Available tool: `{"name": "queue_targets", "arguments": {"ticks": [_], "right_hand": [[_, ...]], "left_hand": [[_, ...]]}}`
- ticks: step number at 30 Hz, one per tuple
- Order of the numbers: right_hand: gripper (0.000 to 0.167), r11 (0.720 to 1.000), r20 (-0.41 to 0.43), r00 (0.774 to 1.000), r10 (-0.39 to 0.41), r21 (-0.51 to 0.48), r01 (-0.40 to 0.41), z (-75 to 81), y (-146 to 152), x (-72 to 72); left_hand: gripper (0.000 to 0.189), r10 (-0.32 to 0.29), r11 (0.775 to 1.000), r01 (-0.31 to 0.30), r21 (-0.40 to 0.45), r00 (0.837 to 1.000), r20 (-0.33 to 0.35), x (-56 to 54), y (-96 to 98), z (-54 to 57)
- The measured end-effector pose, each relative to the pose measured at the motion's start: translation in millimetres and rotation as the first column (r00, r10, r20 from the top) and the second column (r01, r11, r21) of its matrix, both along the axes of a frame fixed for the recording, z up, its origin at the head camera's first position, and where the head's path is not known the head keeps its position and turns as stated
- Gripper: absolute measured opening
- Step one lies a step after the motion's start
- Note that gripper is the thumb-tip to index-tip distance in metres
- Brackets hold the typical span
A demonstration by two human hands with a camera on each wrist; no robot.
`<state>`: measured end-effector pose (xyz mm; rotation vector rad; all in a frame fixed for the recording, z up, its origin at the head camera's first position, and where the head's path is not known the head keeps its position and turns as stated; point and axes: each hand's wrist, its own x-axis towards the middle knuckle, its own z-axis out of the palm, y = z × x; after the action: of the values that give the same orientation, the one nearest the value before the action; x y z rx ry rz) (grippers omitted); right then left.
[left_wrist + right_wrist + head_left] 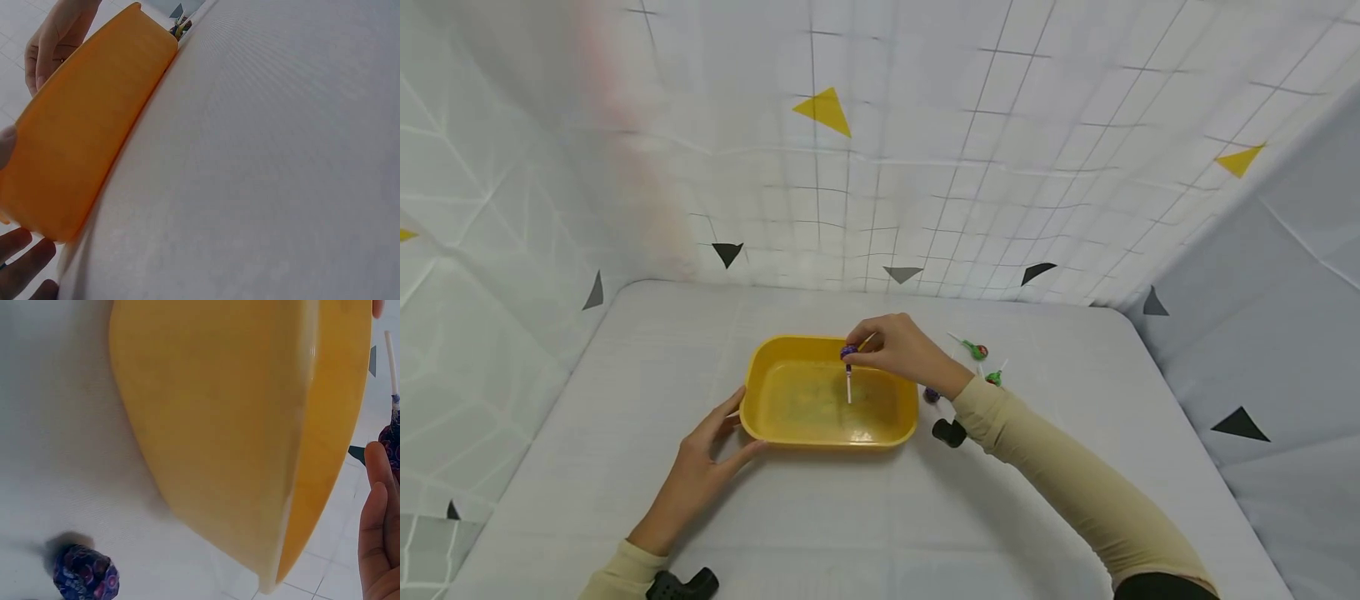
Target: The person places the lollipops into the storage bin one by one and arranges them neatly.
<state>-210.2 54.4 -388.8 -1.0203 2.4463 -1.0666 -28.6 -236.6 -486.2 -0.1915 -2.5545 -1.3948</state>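
Note:
A purple-wrapped lollipop hangs stick-down over the yellow tray, pinched by its wrapped head between the thumb and fingers of my right hand. In the right wrist view, the lollipop's white stick shows beside the fingertips. My left hand holds the tray's near left corner, thumb on the front side and fingers on the left end. The left wrist view shows the thumb and fingers at the tray's outer wall. Inside the tray, the visible floor is bare.
Right of the tray lie a green lollipop, another green one and a purple lollipop, partly hidden by the right forearm. A white cloth covers the table. Pale patterned sheets enclose the back and sides.

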Motion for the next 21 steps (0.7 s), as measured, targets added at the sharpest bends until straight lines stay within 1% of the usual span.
{"name": "queue_targets", "arguments": {"ticks": [8, 14, 18, 21], "right_hand": [[0.019, 1.0, 0.005, 1.0, 0.02, 0.0, -0.02, 3.7, -8.7, 0.7], [0.019, 0.999, 0.001, 0.999, 0.032, 0.001, -0.032, 5.2, -15.0, 0.5], [0.019, 0.999, -0.012, 0.999, 0.042, 0.008, -0.042, 4.5, -19.7, -0.4], [0.019, 0.999, -0.022, 0.998, 0.053, 0.008, -0.053, 4.0, -22.9, -0.1]], "left_hand": [[0.088, -0.007, 1.0, 0.007, 0.0, 1.0, -0.01, -0.1, 0.8, 0.7], [0.087, -0.017, 1.0, 0.017, 0.009, 0.999, -0.035, -0.4, 0.4, 1.3], [0.087, -0.015, 1.0, 0.015, 0.004, 0.999, -0.031, -0.4, -0.3, 0.3], [0.088, -0.01, 1.0, 0.01, -0.003, 1.0, -0.011, 0.0, -0.8, -0.7]]}}
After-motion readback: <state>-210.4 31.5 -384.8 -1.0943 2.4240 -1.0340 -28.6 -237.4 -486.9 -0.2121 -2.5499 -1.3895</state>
